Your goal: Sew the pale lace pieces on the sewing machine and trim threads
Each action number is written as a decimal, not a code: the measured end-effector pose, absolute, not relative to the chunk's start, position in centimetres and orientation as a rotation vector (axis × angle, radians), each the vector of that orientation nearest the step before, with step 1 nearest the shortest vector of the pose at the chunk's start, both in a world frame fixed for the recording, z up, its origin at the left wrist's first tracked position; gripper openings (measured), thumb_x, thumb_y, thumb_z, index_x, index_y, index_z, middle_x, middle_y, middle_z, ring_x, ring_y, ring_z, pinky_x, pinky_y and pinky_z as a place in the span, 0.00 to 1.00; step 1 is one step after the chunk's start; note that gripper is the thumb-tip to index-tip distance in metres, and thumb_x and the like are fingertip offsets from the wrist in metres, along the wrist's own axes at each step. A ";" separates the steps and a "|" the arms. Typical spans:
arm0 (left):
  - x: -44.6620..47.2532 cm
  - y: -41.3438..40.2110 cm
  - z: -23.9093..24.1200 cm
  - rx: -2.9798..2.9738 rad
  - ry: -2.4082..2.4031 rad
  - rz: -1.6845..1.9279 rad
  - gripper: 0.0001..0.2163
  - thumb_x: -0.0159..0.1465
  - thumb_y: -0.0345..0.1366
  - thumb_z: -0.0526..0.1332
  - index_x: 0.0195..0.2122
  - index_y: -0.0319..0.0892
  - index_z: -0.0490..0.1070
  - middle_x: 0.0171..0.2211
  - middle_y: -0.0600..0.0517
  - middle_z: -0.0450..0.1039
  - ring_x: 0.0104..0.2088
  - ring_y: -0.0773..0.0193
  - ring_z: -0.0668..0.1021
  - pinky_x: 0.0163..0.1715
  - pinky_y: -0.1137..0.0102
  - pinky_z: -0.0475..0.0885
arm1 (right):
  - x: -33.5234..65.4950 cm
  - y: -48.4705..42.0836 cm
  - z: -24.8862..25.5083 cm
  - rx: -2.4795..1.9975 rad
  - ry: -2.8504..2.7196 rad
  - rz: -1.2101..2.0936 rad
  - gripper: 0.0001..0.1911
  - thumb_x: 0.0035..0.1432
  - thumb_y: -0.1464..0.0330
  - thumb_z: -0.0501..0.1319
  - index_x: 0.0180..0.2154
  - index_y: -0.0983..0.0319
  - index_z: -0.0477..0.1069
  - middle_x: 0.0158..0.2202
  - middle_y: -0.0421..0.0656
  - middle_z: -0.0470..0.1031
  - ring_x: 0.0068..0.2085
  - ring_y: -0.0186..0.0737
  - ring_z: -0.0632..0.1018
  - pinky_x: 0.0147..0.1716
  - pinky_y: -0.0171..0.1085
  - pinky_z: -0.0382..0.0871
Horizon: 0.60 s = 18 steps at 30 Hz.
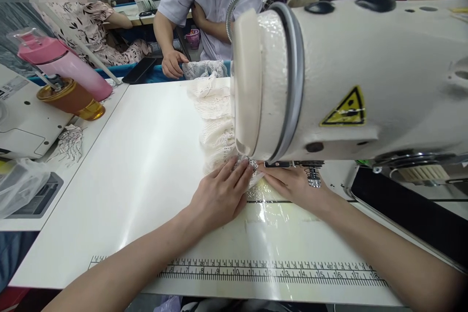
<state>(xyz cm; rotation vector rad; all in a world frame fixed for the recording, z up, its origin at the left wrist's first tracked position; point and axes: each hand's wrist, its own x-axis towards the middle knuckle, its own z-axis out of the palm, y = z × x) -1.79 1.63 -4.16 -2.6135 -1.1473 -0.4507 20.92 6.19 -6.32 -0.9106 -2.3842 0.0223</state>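
My left hand lies flat on cream lace fabric, fingers stretched toward the needle area under the head of a cream sewing machine. My right hand rests flat beside it, just right of the presser foot, fingertips on the fabric's edge. The lace runs away from me across the white table behind the machine head. The needle itself is hidden by the head.
A printed ruler runs along the table's front edge. At left stand a pink bottle and an amber jar on another machine. Across the table a person's hand rests near more lace; a black phone lies there.
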 end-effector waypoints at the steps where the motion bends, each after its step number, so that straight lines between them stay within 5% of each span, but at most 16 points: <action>1: -1.8 1.7 -4.2 -2.616 -1.126 -0.460 0.18 0.70 0.33 0.51 0.58 0.32 0.68 0.57 0.43 0.70 0.59 0.52 0.72 0.57 0.59 0.72 | 20.8 6.2 -6.1 -0.909 -2.394 0.038 0.15 0.64 0.68 0.57 0.51 0.54 0.72 0.42 0.39 0.81 0.39 0.37 0.80 0.41 0.37 0.75; 6: -2.2 2.2 -4.3 -2.645 -0.919 -0.520 0.16 0.69 0.28 0.51 0.54 0.30 0.70 0.55 0.43 0.72 0.57 0.56 0.74 0.59 0.62 0.70 | 20.2 6.0 -5.5 -0.913 -2.401 0.172 0.13 0.65 0.72 0.54 0.45 0.56 0.75 0.35 0.38 0.79 0.32 0.33 0.78 0.31 0.34 0.72; 18: -3.3 3.1 -3.7 -2.763 -0.928 -0.532 0.18 0.68 0.29 0.50 0.56 0.32 0.68 0.54 0.43 0.74 0.56 0.56 0.75 0.56 0.61 0.73 | 19.5 5.8 -5.4 -0.889 -2.306 0.186 0.10 0.66 0.68 0.55 0.43 0.57 0.76 0.38 0.40 0.79 0.37 0.35 0.78 0.39 0.34 0.73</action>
